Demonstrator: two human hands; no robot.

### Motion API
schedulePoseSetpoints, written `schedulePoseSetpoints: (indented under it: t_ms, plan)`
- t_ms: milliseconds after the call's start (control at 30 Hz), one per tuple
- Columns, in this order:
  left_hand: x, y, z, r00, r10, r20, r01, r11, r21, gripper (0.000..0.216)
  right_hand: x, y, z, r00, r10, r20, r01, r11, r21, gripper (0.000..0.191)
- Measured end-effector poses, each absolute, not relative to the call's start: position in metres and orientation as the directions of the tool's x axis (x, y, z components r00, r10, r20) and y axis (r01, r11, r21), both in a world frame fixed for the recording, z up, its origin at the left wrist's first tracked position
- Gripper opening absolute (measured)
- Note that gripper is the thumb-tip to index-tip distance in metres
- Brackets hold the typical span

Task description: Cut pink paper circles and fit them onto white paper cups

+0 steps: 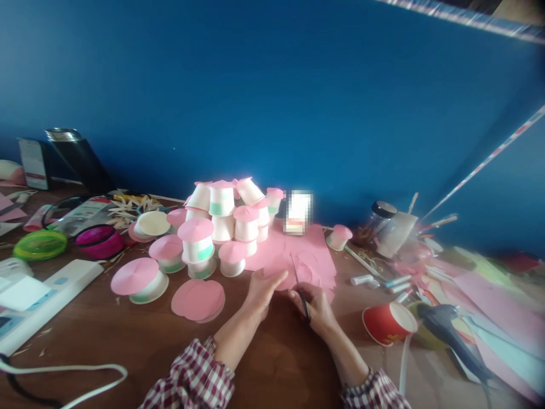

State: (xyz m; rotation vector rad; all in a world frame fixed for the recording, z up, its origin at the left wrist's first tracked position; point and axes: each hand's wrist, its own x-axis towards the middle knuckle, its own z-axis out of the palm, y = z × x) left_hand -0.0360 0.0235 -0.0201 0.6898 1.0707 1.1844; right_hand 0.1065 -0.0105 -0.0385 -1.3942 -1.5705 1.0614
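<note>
My left hand [260,294] pinches the near left edge of a piece of pink paper [277,266]. Facing it, my right hand [319,311] is closed round the dark handles of a pair of scissors [297,272], whose blades point away from me over the paper. Beneath and beyond lie larger pink sheets [319,244], with cut scraps on them. Left of my left hand is a small pile of pink paper circles [198,301]. Behind that, white paper cups [222,227] topped with pink discs stand in a cluster, some stacked.
A white power strip [55,301] and a white cable [85,369] lie at left. A dark flask [79,159] stands near the blue wall. On the right are a red paper cup [385,324], a glue gun [455,335], several markers [398,282] and a black-lidded jar [383,218].
</note>
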Motion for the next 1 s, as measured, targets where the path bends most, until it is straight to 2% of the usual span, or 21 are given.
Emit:
schedulePoseSetpoints:
  t_ms: [433, 600, 733, 867, 1000]
  plan:
    - [-0.036, 0.027, -0.029, 0.069, 0.953, -0.296, -0.462, 0.294, 0.837, 0.032, 0.109, -0.008, -0.043, -0.077, 0.997, 0.002, 0.397, 0.033, -0.917, 0.029]
    - [-0.037, 0.029, -0.033, 0.113, 0.961, -0.252, -0.481, 0.274, 0.833, 0.032, 0.108, -0.005, -0.044, -0.065, 0.998, 0.005, 0.349, 0.027, -0.937, 0.031]
    - [-0.036, 0.029, -0.032, 0.102, 0.969, -0.227, -0.434, 0.248, 0.866, 0.036, 0.107, -0.005, -0.043, -0.063, 0.998, -0.017, 0.314, 0.003, -0.949, 0.035]
    - [-0.036, 0.028, -0.036, 0.167, 0.973, -0.157, -0.373, 0.210, 0.904, 0.035, 0.107, -0.006, -0.042, -0.049, 0.999, 0.006, 0.318, 0.021, -0.948, 0.037]
    - [-0.035, 0.028, -0.044, 0.128, 0.977, -0.173, -0.376, 0.209, 0.903, 0.035, 0.107, -0.007, -0.043, -0.041, 0.999, 0.027, 0.315, 0.038, -0.948, 0.039]
